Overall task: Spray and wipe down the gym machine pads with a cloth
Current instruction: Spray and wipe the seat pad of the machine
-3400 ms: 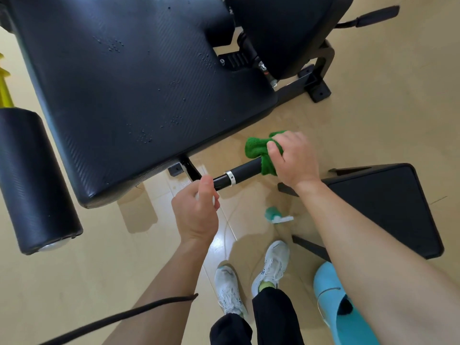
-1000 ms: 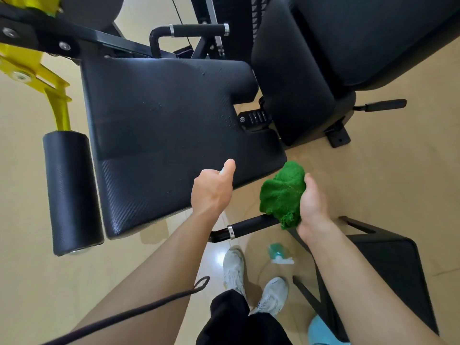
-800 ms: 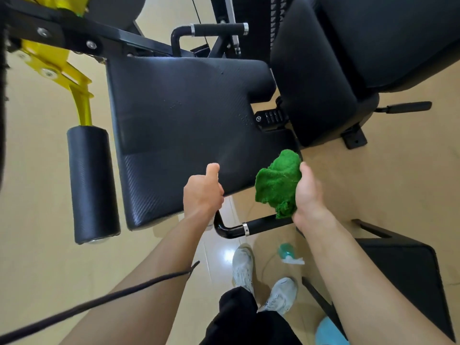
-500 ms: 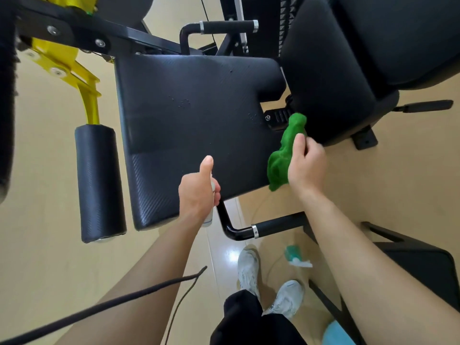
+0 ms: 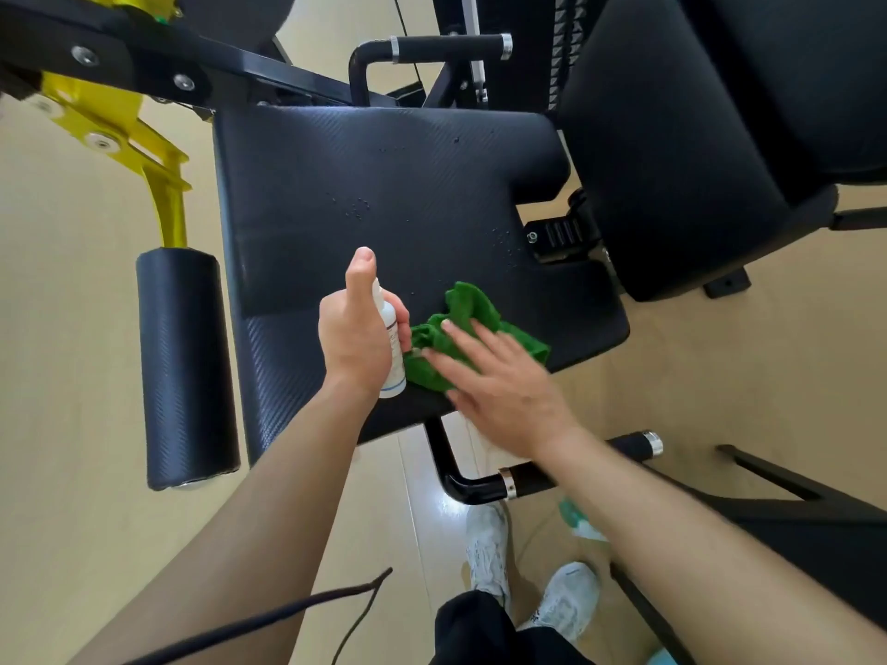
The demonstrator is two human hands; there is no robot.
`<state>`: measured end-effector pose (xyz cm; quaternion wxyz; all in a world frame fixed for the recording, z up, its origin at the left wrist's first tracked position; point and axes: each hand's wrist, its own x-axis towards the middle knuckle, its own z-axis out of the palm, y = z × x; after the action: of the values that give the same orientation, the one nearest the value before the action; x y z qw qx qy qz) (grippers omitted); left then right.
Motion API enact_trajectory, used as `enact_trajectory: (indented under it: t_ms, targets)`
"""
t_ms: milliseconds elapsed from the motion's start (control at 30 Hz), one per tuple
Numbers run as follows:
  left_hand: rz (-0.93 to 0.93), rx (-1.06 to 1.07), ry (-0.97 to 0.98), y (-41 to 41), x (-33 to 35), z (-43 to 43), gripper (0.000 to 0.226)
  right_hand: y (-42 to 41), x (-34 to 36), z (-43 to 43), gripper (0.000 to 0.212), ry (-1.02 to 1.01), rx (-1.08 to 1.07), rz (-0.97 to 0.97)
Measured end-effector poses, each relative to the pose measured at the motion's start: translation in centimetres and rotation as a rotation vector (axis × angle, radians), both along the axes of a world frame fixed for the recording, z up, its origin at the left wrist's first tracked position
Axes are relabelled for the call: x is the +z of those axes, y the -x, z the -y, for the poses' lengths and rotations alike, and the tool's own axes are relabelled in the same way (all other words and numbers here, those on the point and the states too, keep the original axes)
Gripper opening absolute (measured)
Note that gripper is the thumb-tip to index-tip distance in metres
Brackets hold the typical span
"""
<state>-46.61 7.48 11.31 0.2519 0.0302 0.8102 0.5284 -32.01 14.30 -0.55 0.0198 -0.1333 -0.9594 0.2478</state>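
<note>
On the near end of the black seat pad, a green cloth lies bunched against the vinyl. The right hand presses it down with straight, spread fingers. It covers the cloth's near half, and blur makes the fingertips' edges hard to make out.

Just beside the cloth, the left hand grips a small white spray bottle. Its fingers curl round the body and the thumb stands straight up past the top. The nozzle is hidden behind that thumb, and the label print is too small to read.

Fine droplets speckle the pad further up.

To the right, the big back pad rises out of view, cut off by the top and right edges. To the left, a roller pad hangs from a yellow arm.

A black handle curves out from under the seat's front edge, its grip partly hidden by the right forearm. A second handle shows beyond the pad.

Below, white shoes stand on the pale floor. Something teal and white lies mostly hidden behind the forearm, and I cannot tell what it is. A dark cord crosses the left forearm.
</note>
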Motion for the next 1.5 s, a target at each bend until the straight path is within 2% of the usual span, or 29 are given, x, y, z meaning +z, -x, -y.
enact_trajectory:
  t_ms: [33, 133, 200, 267, 333, 400, 433, 500, 567, 633, 733, 867, 933, 1000, 1100, 1167, 1233, 1333, 1400, 1500]
  targets:
    - [0.003, 0.001, 0.004, 0.1, 0.0, -0.1, 0.07, -0.3, -0.6, -2.3, 0.054, 0.0, -0.056, 0.016]
    - [0.003, -0.02, 0.02, 0.2, -0.1, -0.4, 0.069, -0.9, -1.9, -8.1, 0.054, 0.169, -0.509, 0.184]
    - [-0.011, -0.006, 0.018, 0.3, -0.3, -0.5, 0.07, -0.1, -1.4, -6.8, 0.053, 0.177, -0.631, 0.203]
    - [-0.021, 0.029, 0.025, 0.4, -0.5, -0.6, 0.072, 0.4, 0.0, -2.2, 0.055, 0.132, -0.493, 0.091]
    - [-0.024, 0.05, 0.024, 0.5, -0.7, -0.8, 0.074, -0.6, 1.3, 2.2, 0.052, 0.118, -0.188, -0.014]
    - [-0.023, 0.052, 0.025, 0.8, -0.8, -0.9, 0.074, -1.2, 1.1, 1.3, 0.049, 0.125, 0.002, -0.065]
    - [-0.021, 0.051, 0.024, 1.0, -0.8, -0.9, 0.073, -0.9, 0.8, -0.5, 0.05, 0.109, -0.009, -0.06]
    - [-0.013, 0.045, 0.012, 1.4, -0.7, -1.3, 0.071, 1.0, -0.2, -4.8, 0.053, 0.125, -0.241, 0.024]
    - [-0.026, 0.052, 0.011, 1.9, -0.8, -1.4, 0.071, 3.9, -0.4, -8.9, 0.053, 0.24, -0.53, 0.074]
    - [-0.035, 0.062, 0.008, 2.1, -1.0, -1.5, 0.073, 7.0, -0.3, -11.0, 0.054, 0.313, -0.651, 0.079]
    - [-0.014, 0.088, -0.008, 2.2, -1.2, -1.7, 0.072, 10.3, 0.2, -9.4, 0.058, 0.202, -0.548, 0.026]
    - [-0.002, 0.082, -0.035, 2.2, -1.0, -1.7, 0.069, 6.0, 1.2, -1.7, 0.057, 0.145, -0.109, -0.142]
    - [0.0, 0.064, -0.031, 2.0, -0.7, -1.6, 0.069, 2.3, 1.1, -1.7, 0.056, 0.129, 0.123, -0.126]
    - [-0.013, 0.066, -0.034, 2.3, -0.5, -1.6, 0.069, 2.1, -0.2, -5.4, 0.058, 0.104, 0.088, -0.099]
    - [-0.036, 0.07, -0.049, 2.9, -0.3, -1.4, 0.069, 6.4, -0.4, -11.0, 0.059, 0.209, -0.362, 0.049]
    - [-0.045, 0.068, -0.059, 3.2, -0.4, -1.1, 0.071, 9.7, 0.1, -10.6, 0.06, 0.214, -0.476, 0.082]
    - [-0.035, 0.087, -0.061, 3.4, -0.2, -1.1, 0.07, 10.9, 0.8, -6.8, 0.062, 0.145, -0.38, -0.019]
    - [-0.019, 0.082, -0.058, 3.6, 0.5, -1.0, 0.069, 7.6, 2.1, 0.6, 0.054, 0.201, -0.092, -0.166]
    - [-0.011, 0.045, -0.034, 3.4, 0.8, -0.5, 0.07, 3.9, 2.9, 2.7, 0.048, 0.258, 0.048, -0.16]
    - [0.006, 0.041, 0.024, 2.2, 0.8, 0.8, 0.072, -0.6, 3.3, 1.0, 0.047, 0.33, 0.037, -0.093]
